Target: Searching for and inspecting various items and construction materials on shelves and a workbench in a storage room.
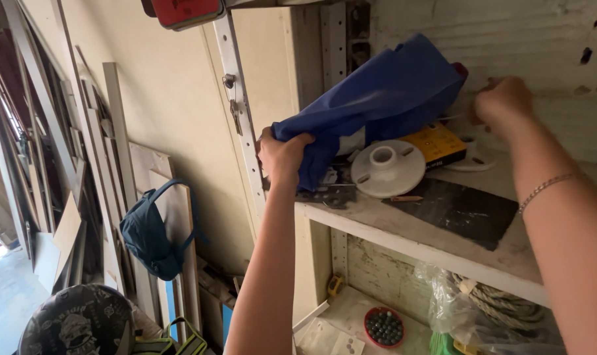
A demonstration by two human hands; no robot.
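Blue cloth (377,98) is gripped at its lower end by the left hand (282,154), fingers closed around it, above the shelf (403,230). Its far end is reached by the right hand (505,102), whose grip cannot be told. Between the hands, a white round fitting (387,169) and a yellow box (436,143) are seen underneath.

A worn, pale wooden shelf (403,233) carries a white round ceramic lamp holder (387,168) near its front edge, a yellow box (438,143) behind it, and a dark flat sheet (463,209) lying toward the right. A blue cloth (377,105) drapes over the shelf's left end, above some metal hardware (328,194) at the front left corner
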